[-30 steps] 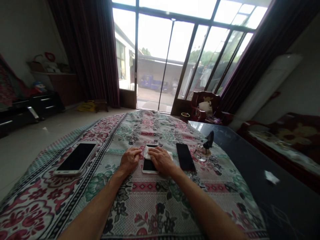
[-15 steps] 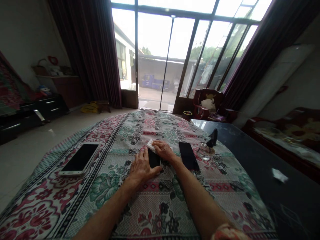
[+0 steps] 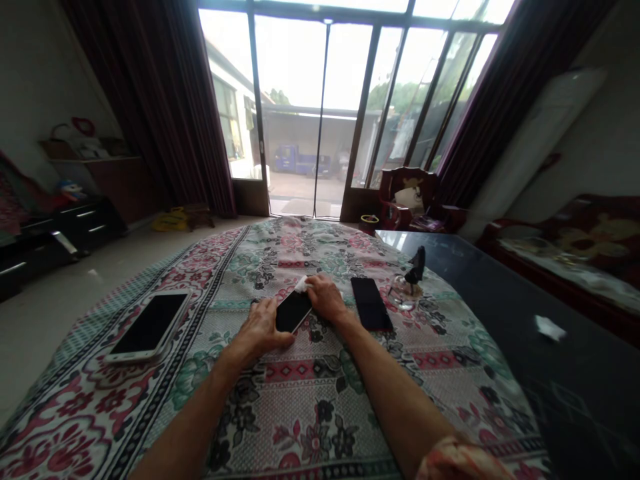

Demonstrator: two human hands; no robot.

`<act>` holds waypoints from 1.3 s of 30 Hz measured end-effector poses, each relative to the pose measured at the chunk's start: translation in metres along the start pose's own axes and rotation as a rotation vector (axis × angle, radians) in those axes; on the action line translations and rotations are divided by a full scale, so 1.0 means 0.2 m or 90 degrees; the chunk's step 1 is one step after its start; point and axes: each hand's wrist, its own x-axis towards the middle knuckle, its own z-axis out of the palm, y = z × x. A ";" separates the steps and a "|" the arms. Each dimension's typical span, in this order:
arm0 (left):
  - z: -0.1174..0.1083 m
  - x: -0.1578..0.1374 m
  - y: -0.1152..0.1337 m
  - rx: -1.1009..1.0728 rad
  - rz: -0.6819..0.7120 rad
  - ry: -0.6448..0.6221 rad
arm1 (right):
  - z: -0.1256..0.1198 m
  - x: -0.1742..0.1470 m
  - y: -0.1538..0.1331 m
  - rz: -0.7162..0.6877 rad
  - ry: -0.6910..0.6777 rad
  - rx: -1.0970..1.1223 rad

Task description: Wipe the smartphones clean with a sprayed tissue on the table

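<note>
A smartphone [image 3: 293, 313] with a dark screen lies slantwise between my hands on the flowered tablecloth [image 3: 310, 393]. My left hand [image 3: 260, 329] grips its left side, thumb along the near edge and fingers at the far-left edge. At the phone's far right end, my right hand [image 3: 325, 297] is closed on a crumpled white tissue [image 3: 301, 285], which touches the phone's upper corner. To the right lies a second, black phone [image 3: 371, 304], and past it a clear spray bottle [image 3: 406, 292] with a black nozzle. A larger white-framed phone [image 3: 150, 327] rests on the left.
A dark glossy table [image 3: 480, 287] adjoins on the right, with a crumpled white tissue [image 3: 550, 328] on it. Wooden chairs with cushions, including an armchair [image 3: 409, 198], stand beyond. Glass doors [image 3: 315, 120] with dark curtains are ahead.
The phone between my hands has turned from nearly upright to a slant, its far end now to the right. My left hand has shifted to its left side; the tissue is at its upper corner.
</note>
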 end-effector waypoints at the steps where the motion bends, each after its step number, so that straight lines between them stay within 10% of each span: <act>1: -0.02 -0.01 -0.02 0.003 -0.006 0.001 | 0.00 0.00 -0.01 0.010 0.021 -0.005; 7: -0.06 -0.05 -0.06 0.029 -0.009 -0.005 | -0.03 -0.02 -0.09 -0.045 0.108 0.002; 16: -0.02 -0.02 -0.09 0.037 -0.035 0.053 | 0.03 -0.12 -0.24 -0.215 -0.023 0.005; 39: -0.13 -0.02 -0.18 0.011 0.023 -0.035 | 0.03 -0.08 -0.17 -0.045 0.010 -0.062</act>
